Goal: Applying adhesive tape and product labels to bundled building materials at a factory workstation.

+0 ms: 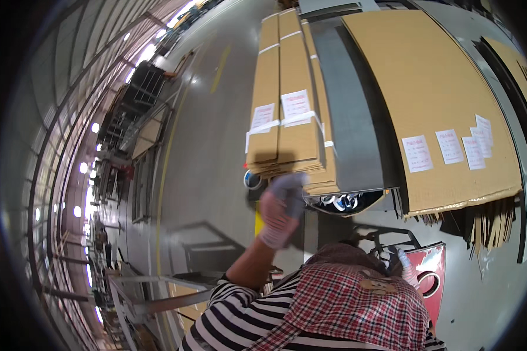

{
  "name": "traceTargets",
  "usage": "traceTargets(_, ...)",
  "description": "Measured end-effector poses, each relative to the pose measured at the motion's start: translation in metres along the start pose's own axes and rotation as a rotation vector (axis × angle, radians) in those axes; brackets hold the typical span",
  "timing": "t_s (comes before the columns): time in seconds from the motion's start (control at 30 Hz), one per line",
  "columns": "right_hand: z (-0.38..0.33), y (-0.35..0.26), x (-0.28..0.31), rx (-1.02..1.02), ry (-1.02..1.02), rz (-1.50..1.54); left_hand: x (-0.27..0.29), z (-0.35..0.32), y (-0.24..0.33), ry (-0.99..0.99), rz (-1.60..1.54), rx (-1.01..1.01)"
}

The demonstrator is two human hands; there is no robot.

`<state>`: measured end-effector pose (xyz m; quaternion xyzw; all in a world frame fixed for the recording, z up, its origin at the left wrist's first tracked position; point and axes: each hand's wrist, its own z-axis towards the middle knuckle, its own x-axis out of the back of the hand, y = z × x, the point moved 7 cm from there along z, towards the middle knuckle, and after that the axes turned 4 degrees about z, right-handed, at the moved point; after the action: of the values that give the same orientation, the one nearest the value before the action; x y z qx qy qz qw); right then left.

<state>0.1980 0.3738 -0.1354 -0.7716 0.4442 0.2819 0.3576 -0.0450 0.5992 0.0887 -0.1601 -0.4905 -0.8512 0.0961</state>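
My left hand (pixel 283 207), in a pale grey work glove, is raised with its fingers stretched toward the near end of the strapped cardboard bundles (pixel 301 140); the fingertips are blurred. It shows no thing held, and I cannot tell whether it touches the cardboard. White straps and paper labels (pixel 295 106) lie across the bundles. At my other side, my right hand (pixel 408 269) is gloved too, partly hidden by my apron (pixel 357 292). It is nearest to a red panel (pixel 440 257) bearing a white-rimmed ring (pixel 430 284). What its fingers do is hidden.
A wide cardboard stack (pixel 439 76) with loose labels stands on the right, beyond a grey surface (pixel 357 111). Below that surface's near edge, a dark holder contains blue-and-white rolls (pixel 345 202). Another blue-rimmed roll (pixel 252 179) is left of the bundles. A metal frame (pixel 158 301) stands at lower left.
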Motion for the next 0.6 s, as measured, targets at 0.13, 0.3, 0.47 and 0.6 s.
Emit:
traceTargets(0.13, 0.026, 0.015, 0.002, -0.008, -0.013, -0.029, 0.157, -0.039, -0.174, 0.344, 0.033, 0.450)
traceTargets(0.3, 0.034, 0.019, -0.017, 0.183, 0.065, -0.200, 0.217, -0.058, -0.300, 0.275, 0.415, 0.509)
traceTargets(0.47, 0.033, 0.060, -0.027, 0.180, 0.130, -0.201, 0.198, 0.022, -0.348, -0.105, 0.952, 0.498)
traceTargets(0.6, 0.021, 0.096, -0.069, 0.154, 0.368, -0.510, 0.180, 0.055, -0.368, -0.369, 1.038, 0.502)
